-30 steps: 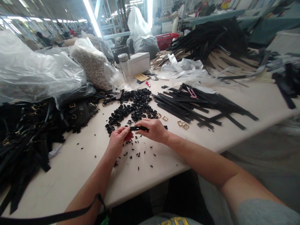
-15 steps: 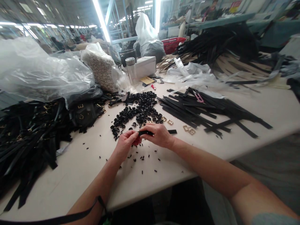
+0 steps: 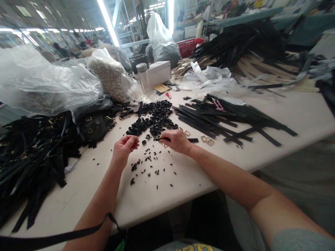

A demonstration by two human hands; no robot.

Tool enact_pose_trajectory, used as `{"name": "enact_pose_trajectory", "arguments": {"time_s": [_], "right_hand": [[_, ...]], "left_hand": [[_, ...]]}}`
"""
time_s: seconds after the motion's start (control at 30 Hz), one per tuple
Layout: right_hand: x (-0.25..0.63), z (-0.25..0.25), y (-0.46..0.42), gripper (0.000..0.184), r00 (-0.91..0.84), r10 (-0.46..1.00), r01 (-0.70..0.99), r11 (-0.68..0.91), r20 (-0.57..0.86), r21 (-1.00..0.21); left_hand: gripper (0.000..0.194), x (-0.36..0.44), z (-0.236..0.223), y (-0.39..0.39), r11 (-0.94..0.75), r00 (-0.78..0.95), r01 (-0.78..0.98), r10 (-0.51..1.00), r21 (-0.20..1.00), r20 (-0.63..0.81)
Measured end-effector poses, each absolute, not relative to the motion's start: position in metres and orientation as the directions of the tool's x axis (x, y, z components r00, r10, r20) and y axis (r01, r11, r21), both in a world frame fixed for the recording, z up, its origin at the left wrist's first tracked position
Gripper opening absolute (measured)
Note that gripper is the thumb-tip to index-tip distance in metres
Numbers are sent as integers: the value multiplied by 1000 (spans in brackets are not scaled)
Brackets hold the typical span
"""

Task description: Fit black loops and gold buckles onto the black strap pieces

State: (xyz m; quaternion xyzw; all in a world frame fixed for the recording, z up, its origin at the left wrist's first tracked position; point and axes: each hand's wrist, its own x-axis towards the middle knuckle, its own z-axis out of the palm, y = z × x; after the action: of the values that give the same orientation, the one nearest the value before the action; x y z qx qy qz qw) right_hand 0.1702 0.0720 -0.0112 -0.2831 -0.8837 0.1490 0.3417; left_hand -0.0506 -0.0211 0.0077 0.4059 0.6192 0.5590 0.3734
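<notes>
My right hand (image 3: 175, 141) is closed around a black strap (image 3: 193, 140), whose end sticks out to the right of the palm. A gold buckle (image 3: 158, 137) shows at the strap's other end, by the fingertips. My left hand (image 3: 125, 144) is apart from it to the left, thumb and fingers pinched together. What lies in that pinch, if anything, is too small to make out. Just beyond the hands spreads a heap of small black loops (image 3: 154, 118). Tiny black offcuts (image 3: 148, 164) are scattered on the table between my forearms.
Loose black straps (image 3: 206, 120) lie at the right with pink-handled snips (image 3: 217, 104) on them. Gold buckles (image 3: 207, 140) rest nearby. A pile of buckled straps (image 3: 31, 150) covers the left side. Behind stand plastic bags (image 3: 107, 75), a glass bottle (image 3: 143, 78) and a white box (image 3: 159, 74).
My left hand has let go of the strap and moved left, away from my right hand. My right hand still holds the strap. The view has shifted slightly.
</notes>
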Motion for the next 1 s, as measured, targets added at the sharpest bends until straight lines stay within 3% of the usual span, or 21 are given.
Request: {"name": "enact_pose_trajectory", "arguments": {"time_s": [0.1, 0.2, 0.3, 0.4, 0.53, 0.6, 0.7, 0.77, 0.87, 1.0], "right_hand": [[172, -10, 75, 10, -600, 636, 441, 769, 485, -464], [171, -10, 76, 12, -611, 648, 456, 758, 456, -466], [171, -10, 77, 13, -612, 654, 466, 753, 445, -465], [171, -10, 78, 12, -607, 664, 476, 744, 437, -469], [171, -8, 77, 10, -595, 678, 484, 731, 431, -482], [171, -8, 77, 10, -586, 683, 482, 726, 436, -489], [171, -7, 76, 12, -577, 673, 455, 735, 463, -502], [171, -6, 74, 13, -564, 663, 430, 745, 492, -511], [170, -5, 70, 14, -543, 645, 381, 760, 537, -527], [168, -4, 64, 15, -549, 618, 357, 783, 563, -510]], "left_hand": [[27, -67, 12, -8, 29, -327, 406, 938, 913, 116], [18, -68, 14, 9, -124, -39, 769, 970, 628, 239], [14, -62, 13, 28, -259, 194, 904, 957, 340, 215], [14, -58, 10, 42, -252, 222, 936, 965, 247, 143], [12, -54, 9, 47, -215, 174, 923, 973, 319, 154], [14, -49, 11, 39, -120, 47, 873, 985, 472, 163], [27, -36, 12, 17, 79, -176, 517, 984, 853, 16], [35, -25, 9, 1, 146, -251, 148, 962, 978, -106], [41, -11, 2, -15, 151, -317, -201, 925, 968, -211], [41, 1, -2, -17, 115, -342, -320, 911, 940, -228]]}}
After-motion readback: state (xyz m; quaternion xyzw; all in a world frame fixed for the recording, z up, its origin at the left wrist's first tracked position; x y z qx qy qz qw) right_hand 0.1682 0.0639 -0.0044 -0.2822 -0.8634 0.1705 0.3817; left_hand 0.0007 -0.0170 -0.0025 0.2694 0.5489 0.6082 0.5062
